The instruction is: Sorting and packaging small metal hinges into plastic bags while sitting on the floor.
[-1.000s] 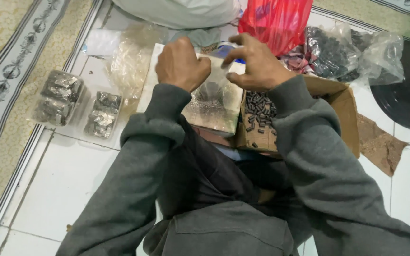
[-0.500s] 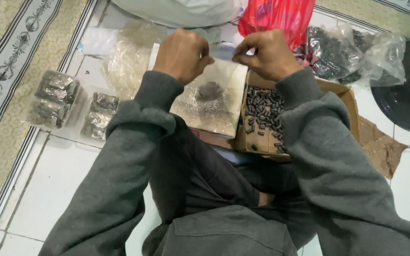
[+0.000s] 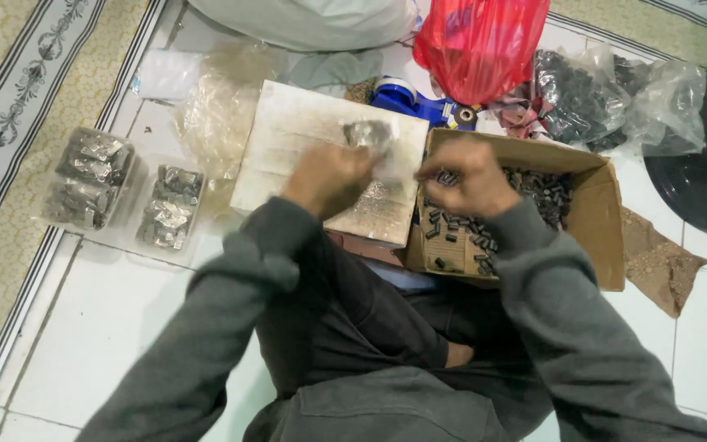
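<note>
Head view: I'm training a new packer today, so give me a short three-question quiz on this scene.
1. True or false: the cardboard box holds small dark parts.
2. What do the left hand and right hand hold between them? A) a small clear bag B) the blue tape dispenser C) the red bag
3. On which side of the pale board do the filled packets lie?

Key: 1 true; 2 A; 3 the person's left.
</note>
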